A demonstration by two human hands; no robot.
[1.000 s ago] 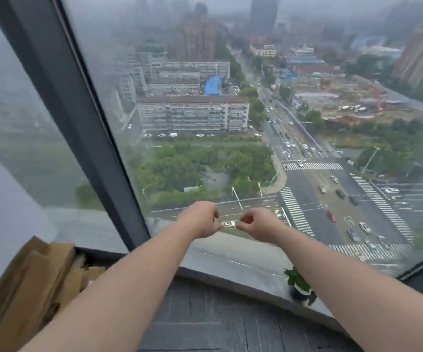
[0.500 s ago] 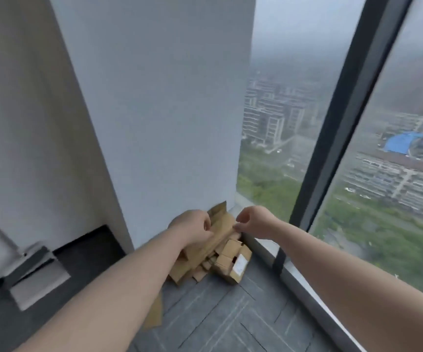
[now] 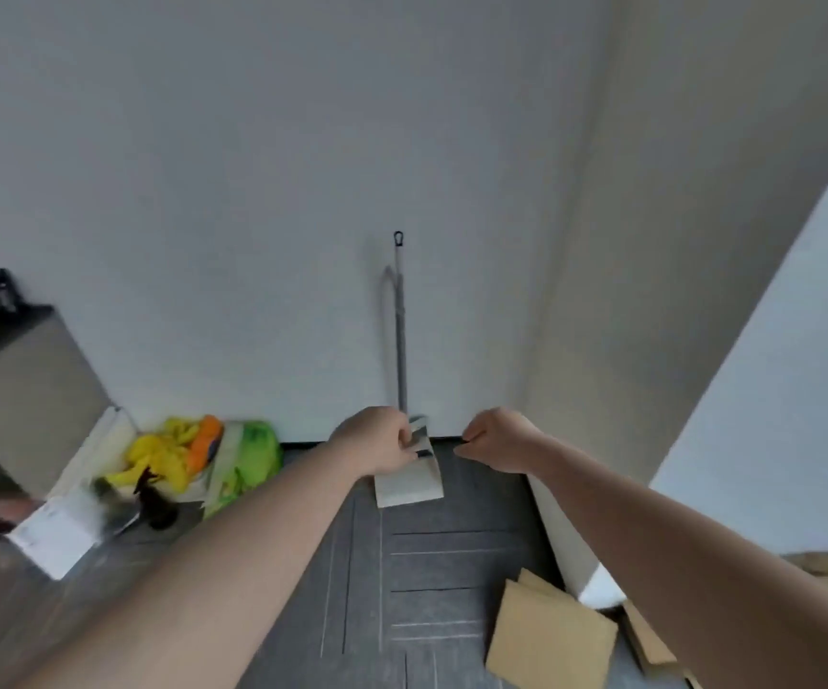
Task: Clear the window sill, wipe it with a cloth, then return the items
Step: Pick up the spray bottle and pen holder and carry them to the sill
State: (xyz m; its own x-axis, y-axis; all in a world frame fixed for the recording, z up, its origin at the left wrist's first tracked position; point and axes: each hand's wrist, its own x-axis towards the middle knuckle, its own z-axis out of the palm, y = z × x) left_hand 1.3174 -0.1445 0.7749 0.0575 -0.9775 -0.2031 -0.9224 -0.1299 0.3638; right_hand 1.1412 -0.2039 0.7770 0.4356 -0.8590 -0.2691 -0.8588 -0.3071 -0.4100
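Big white wall fills most of the view, dark tiled floor below it. Both bare arms reach straight out from the bottom corners toward the base of the wall, wrists level, hands side by side but apart. Left hand is curled into a loose fist, knuckles up, and it sits right in front of a dustpan whose long handle leans up the wall; can't tell if it's actually touching it or just overlapping. Right hand is balled up too, thumb pinched against the fingers, maybe on something tiny and dark, too small to make out. So both hands closed, neither clearly holding anything. No sill or cloth showing, the window side is out of frame. Flat cardboard lies on the floor lower right, partly cut off. Down left there's a blurry heap of yellow, orange and green bags by a cabinet, and a smeared white box.
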